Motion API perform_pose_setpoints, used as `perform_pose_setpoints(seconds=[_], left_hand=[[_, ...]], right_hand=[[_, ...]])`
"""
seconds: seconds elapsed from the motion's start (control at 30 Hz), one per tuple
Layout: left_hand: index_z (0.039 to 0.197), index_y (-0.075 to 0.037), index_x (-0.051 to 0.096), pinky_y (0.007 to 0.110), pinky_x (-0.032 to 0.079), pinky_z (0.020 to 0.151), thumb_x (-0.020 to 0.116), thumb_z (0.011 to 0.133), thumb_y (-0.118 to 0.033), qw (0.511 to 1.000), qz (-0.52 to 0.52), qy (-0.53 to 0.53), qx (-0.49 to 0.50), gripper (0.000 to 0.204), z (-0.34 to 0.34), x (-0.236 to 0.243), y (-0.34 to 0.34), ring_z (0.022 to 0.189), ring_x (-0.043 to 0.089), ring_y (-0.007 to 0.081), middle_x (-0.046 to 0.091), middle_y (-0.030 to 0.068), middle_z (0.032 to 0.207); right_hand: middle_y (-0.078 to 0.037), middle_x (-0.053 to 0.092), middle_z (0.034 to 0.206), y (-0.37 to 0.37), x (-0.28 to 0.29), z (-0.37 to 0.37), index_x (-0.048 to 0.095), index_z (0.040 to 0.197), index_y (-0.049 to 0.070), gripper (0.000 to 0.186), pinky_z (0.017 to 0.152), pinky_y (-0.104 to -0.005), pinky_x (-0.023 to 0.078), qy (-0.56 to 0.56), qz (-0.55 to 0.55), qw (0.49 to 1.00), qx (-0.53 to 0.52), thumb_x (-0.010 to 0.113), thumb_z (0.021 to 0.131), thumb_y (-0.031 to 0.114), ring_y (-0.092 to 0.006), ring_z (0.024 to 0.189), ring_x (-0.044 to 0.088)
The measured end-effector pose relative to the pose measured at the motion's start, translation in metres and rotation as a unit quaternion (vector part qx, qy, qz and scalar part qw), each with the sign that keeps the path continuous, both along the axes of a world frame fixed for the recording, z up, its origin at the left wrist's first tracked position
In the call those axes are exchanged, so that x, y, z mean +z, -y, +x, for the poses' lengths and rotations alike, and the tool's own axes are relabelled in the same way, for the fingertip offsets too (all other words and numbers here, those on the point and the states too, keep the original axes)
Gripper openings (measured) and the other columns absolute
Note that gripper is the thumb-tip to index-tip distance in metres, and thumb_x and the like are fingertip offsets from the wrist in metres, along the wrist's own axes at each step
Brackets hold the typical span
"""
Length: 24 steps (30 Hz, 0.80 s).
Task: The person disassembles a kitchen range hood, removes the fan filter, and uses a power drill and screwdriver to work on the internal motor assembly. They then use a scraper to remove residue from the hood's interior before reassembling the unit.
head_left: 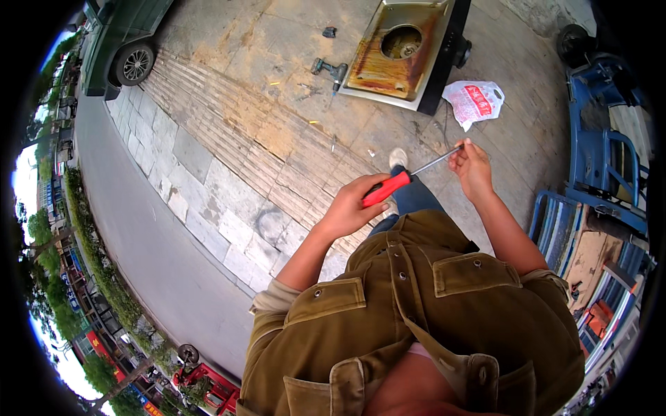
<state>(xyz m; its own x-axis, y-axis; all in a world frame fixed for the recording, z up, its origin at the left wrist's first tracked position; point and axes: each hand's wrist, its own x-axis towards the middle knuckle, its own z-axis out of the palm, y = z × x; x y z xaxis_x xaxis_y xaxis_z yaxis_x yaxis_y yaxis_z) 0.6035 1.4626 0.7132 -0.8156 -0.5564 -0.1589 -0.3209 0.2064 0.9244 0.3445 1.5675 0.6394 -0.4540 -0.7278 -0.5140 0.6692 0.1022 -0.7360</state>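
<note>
Screwdriver [397, 183] with a red and black handle and a slim metal shaft, held in the air in front of the person's body, slanting from the left hand [352, 208] up to the right hand [474, 168]. Of the two hands, the left is wrapped around the handle, while the right pinches the far end of the shaft between thumb and fingers; whether something small sits in that pinch cannot be told. Below and between the hands a pale shoe [397, 158] shows on the paving [236, 166].

Just beyond the right hand, a white plastic bag [480, 102] with red print lies on the ground. Past it, ahead of both hands, is a stove [380, 73], its metal top stained brown around a round opening, with a black panel along its right side. A power drill [336, 71] lies ahead of the left hand, close beside the stove's left edge, and a small black block [329, 32] lies farther out. Well to the right of the right hand stands a blue metal cart [610, 163]; far ahead and left of the left hand is a dark green vehicle [114, 45].
</note>
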Motion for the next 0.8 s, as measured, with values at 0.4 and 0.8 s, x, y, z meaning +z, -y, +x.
perform_pose_setpoints(seconds=[0.4, 0.8], left_hand=[[0.122, -0.012, 0.045, 0.044, 0.047, 0.067, 0.062, 0.076, -0.013, 0.949, -0.163, 0.237, -0.131, 0.049, -0.120, -0.043, 0.288, 0.080, 0.057, 0.0390, 0.056, 0.0197, 0.093], [0.125, -0.011, 0.043, 0.047, 0.048, 0.062, 0.057, 0.077, -0.013, 0.911, -0.232, 0.169, -0.297, 0.050, -0.295, -0.146, 0.485, 0.072, 0.058, 0.0410, 0.056, 0.0231, 0.086]], right_hand=[[-0.002, 0.060, 0.084, 0.310, -0.090, 0.025, 0.057, 0.093, 0.010, 0.028, 0.064, -0.0295, 0.045, 0.232, 0.026, 0.969, 0.085, 0.044, 0.092, 0.036, -0.0144, 0.074, 0.058], [-0.005, 0.061, 0.091, 0.455, -0.135, -0.100, 0.052, 0.113, 0.006, 0.028, 0.066, -0.0250, 0.045, 0.174, -0.003, 0.980, -0.097, 0.048, 0.091, 0.021, -0.0131, 0.075, 0.058]])
